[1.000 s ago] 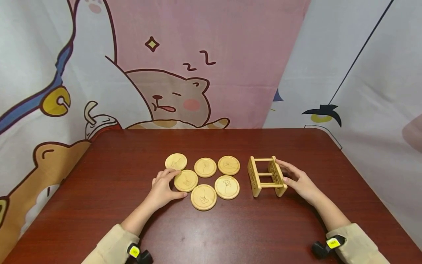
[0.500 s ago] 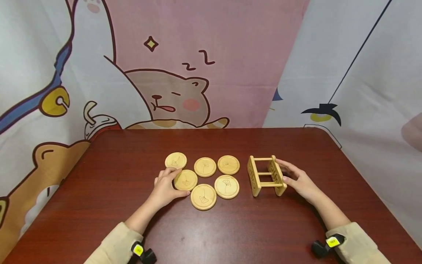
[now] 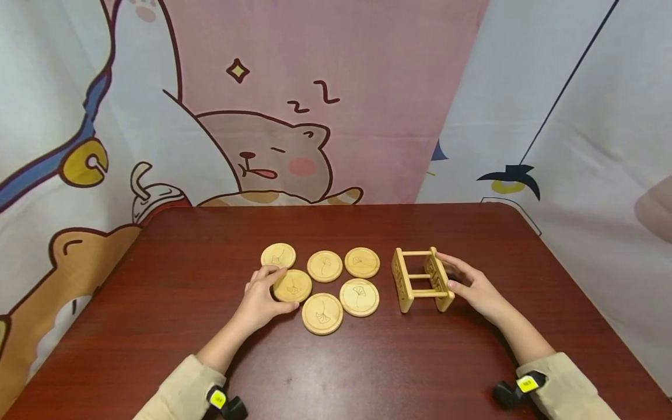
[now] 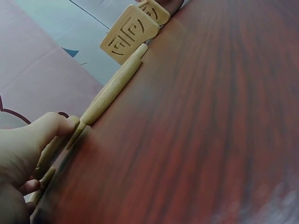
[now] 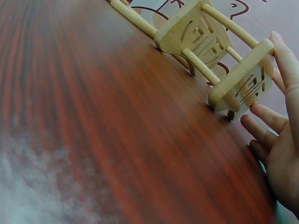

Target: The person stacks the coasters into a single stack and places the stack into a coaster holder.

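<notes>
My left hand [image 3: 262, 298] holds one round pale wooden coaster [image 3: 292, 286] by its edge, thumb on the near side and fingers on the far side. In the left wrist view this coaster [image 4: 50, 156] looks slightly tilted and raised. Several matching coasters with engraved leaf designs lie flat beside it, including one [image 3: 322, 314] to the right of the thumb. On the right stands a wooden coaster rack [image 3: 420, 281] with two carved side panels joined by rods. My right hand [image 3: 475, 290] touches its right panel [image 5: 247, 81] from outside, fingers mostly straight.
The dark red-brown table [image 3: 409, 373] carries everything. Behind it hangs a cartoon-print cloth [image 3: 388, 116]. Another coaster [image 3: 278, 256] lies just beyond the left fingers, and one [image 3: 362, 262] lies left of the rack.
My left hand has closed in on the coaster, which has shifted slightly left and now looks tilted. My right hand and the rack have stayed put.
</notes>
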A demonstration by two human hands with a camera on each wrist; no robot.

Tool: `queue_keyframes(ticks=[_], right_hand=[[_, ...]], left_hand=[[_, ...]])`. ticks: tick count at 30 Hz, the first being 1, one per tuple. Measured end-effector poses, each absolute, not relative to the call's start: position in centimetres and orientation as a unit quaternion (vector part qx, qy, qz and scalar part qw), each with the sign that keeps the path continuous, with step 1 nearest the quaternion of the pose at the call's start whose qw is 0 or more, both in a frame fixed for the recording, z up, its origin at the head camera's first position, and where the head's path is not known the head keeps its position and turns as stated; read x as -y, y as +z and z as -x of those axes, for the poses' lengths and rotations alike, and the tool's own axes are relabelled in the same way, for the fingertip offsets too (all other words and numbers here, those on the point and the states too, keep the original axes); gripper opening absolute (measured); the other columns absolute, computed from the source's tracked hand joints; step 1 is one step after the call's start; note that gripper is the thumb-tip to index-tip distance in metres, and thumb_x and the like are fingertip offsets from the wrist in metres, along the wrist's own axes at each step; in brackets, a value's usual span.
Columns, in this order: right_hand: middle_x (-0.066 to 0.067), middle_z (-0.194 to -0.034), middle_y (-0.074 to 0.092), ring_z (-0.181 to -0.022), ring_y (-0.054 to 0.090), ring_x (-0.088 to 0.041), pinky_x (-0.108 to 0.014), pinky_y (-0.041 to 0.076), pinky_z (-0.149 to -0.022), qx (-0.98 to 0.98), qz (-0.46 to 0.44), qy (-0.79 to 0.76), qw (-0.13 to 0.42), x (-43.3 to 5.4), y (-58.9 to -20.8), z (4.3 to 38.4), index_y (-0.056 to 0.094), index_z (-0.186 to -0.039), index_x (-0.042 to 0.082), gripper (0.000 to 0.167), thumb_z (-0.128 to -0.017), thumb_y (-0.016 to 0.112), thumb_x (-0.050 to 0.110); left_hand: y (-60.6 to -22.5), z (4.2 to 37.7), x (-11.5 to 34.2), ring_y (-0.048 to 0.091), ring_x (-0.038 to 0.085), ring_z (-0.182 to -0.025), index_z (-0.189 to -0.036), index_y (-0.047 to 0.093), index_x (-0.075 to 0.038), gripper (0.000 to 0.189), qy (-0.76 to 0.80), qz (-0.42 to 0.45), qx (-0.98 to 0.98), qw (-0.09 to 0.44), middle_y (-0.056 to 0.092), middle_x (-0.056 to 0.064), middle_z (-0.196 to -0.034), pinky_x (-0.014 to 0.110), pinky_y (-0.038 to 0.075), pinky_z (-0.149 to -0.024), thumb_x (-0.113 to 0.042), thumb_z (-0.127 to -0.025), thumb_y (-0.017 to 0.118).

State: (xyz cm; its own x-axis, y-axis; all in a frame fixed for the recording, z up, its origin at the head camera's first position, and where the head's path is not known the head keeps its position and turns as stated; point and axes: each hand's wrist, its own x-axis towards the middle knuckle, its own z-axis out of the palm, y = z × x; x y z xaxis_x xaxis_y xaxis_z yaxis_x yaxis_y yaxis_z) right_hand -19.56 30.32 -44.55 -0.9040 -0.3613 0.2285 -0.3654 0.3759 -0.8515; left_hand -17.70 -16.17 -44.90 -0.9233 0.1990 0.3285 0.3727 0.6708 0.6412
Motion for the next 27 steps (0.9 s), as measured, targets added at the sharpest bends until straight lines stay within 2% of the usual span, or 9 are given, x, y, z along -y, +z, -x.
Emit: queue_keyframes(ticks=[14, 27], right_hand=[[-0.023, -0.132, 0.049, -0.114, 0.049, -0.004, -0.021, 0.042, -0.087, 0.828, -0.218, 0.516, 0.003, -30.3, -44.5, 19.4, 0.038, -0.147, 0.008, 0.057, -0.094, 0.058, 0.005], [-0.024, -0.134, 0.048, -0.115, 0.049, -0.004, -0.019, 0.040, -0.088, 0.823, -0.226, 0.521, 0.002, -30.4, -44.6, 19.6, 0.037, -0.147, 0.008, 0.057, -0.094, 0.058, 0.004]], left_hand=[[-44.6, 17.4, 15.8, 0.045, 0.030, -0.113, -0.126, 0.059, 0.005, 0.079, -0.407, 0.182, 0.885, 0.131, 0.054, 0.010, -0.123, 0.051, 0.033, -0.090, -0.020, -0.057, 0.089], [-44.5, 16.4, 14.6, 0.042, 0.025, -0.117, -0.128, 0.059, 0.001, 0.079, -0.420, 0.223, 0.876, 0.085, 0.052, 0.005, -0.124, 0.055, 0.031, -0.094, -0.022, -0.059, 0.088]])
